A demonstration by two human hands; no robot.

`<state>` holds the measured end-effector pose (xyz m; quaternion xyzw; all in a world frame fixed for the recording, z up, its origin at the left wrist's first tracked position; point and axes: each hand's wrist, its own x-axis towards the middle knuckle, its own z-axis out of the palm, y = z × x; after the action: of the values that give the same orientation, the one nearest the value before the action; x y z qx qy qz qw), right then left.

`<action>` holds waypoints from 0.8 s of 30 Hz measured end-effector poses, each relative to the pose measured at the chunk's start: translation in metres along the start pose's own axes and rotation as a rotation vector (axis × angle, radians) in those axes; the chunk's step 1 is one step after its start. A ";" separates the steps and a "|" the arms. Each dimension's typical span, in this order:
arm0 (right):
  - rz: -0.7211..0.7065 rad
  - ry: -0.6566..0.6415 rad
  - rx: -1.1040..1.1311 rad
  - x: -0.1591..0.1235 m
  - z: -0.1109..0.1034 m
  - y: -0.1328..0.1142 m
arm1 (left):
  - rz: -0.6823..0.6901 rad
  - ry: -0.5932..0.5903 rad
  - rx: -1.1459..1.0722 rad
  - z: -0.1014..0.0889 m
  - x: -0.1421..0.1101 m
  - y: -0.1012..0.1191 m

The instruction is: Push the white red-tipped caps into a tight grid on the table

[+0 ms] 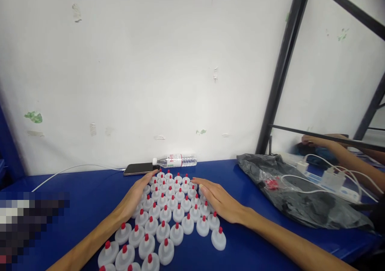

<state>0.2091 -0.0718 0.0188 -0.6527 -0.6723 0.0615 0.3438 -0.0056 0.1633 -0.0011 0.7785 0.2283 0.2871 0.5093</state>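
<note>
Several white round nozzle caps (163, 231) with small red tips stand upright, packed close together on the blue table (90, 198). My left hand (136, 194) lies along the left side of the group, fingers stretched forward and touching the outer caps. On the right side my right hand (221, 200) rests against the caps with its fingers extended and pointing inward. Neither hand grips anything. One cap (218, 239) stands at the group's right front, slightly apart. Some caps are partly hidden behind my hands, and the nearest ones run out of the picture.
A phone (141, 168) on a cable and a clear plastic bottle (180, 160) lie by the wall. To the right are a grey plastic bag (285, 198), a small packet of red pieces (271, 182) and a power strip (333, 184). Another person's arm (345, 154) shows behind the black frame (281, 62).
</note>
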 end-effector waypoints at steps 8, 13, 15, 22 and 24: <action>-0.012 -0.018 -0.018 0.000 0.000 0.000 | 0.008 -0.030 -0.001 0.002 -0.002 -0.002; -0.013 -0.022 -0.035 0.000 -0.001 0.001 | 0.007 -0.039 0.002 0.003 -0.008 0.006; -0.012 -0.022 -0.041 0.000 -0.002 0.001 | 0.023 -0.042 0.005 0.003 -0.008 0.007; -0.028 -0.015 -0.043 -0.001 -0.002 0.000 | 0.060 -0.016 0.044 0.003 -0.005 0.003; -0.033 -0.013 -0.039 0.000 -0.002 -0.001 | 0.060 -0.012 0.073 0.002 -0.005 0.006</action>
<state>0.2094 -0.0729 0.0204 -0.6477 -0.6863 0.0467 0.3275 -0.0077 0.1564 0.0026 0.8048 0.2121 0.2891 0.4730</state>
